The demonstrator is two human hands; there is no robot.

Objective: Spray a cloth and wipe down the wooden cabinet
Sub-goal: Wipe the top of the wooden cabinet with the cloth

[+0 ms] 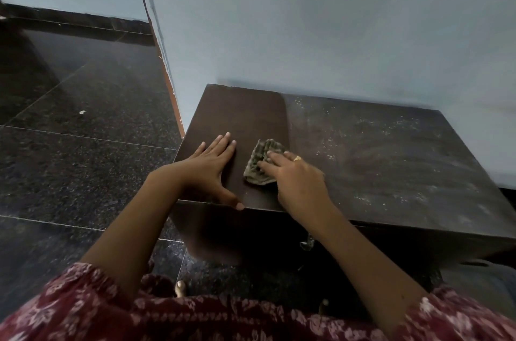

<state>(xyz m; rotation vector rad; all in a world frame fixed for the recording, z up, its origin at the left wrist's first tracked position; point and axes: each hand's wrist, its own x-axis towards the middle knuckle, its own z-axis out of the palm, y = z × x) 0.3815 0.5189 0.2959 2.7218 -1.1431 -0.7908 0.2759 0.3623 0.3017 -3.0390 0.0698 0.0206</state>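
A low, dark wooden cabinet [377,150] stands against the pale blue wall. Its left strip looks clean and dark; the rest of the top is grey with dust and specks. A crumpled grey-green cloth [261,163] lies on the top near the front left. My right hand [296,181], with a ring on one finger, presses down on the cloth with its fingers over it. My left hand [213,164] rests flat on the clean strip, fingers spread, thumb at the front edge. No spray bottle is in view.
Dark speckled stone floor [83,150] lies to the left of the cabinet. A wall corner with an orange-brown edge [170,89] runs down beside the cabinet's left side. A metal latch [307,243] hangs on the cabinet's front face.
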